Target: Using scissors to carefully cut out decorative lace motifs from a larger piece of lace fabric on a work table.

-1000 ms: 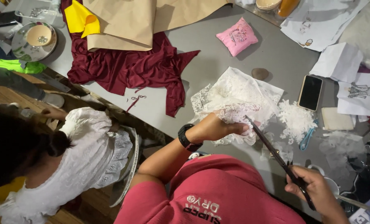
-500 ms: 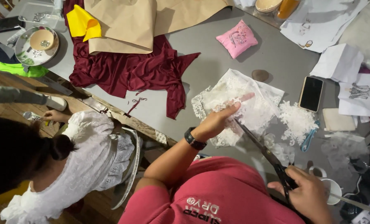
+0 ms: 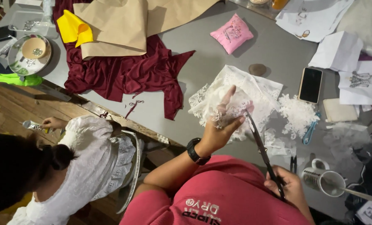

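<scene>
White lace fabric (image 3: 252,89) lies spread on the grey table (image 3: 277,50), right of the dark red cloth (image 3: 123,75). Its near edge is pinched in the left hand (image 3: 221,125). Long black scissors (image 3: 263,152), gripped by the right hand (image 3: 290,187), touch that edge.

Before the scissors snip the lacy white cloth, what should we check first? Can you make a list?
1. Left hand holds the white lace up: ok.
2. Right hand grips the scissors by the handles: ok.
3. Blade tips sit at the lace edge: ok.
4. Left fingers away from the blades: not ok, thumb is close beside them.
5. Blades open or closed: cannot tell.
6. Phone and mug away from the cutting spot: ok.
</scene>
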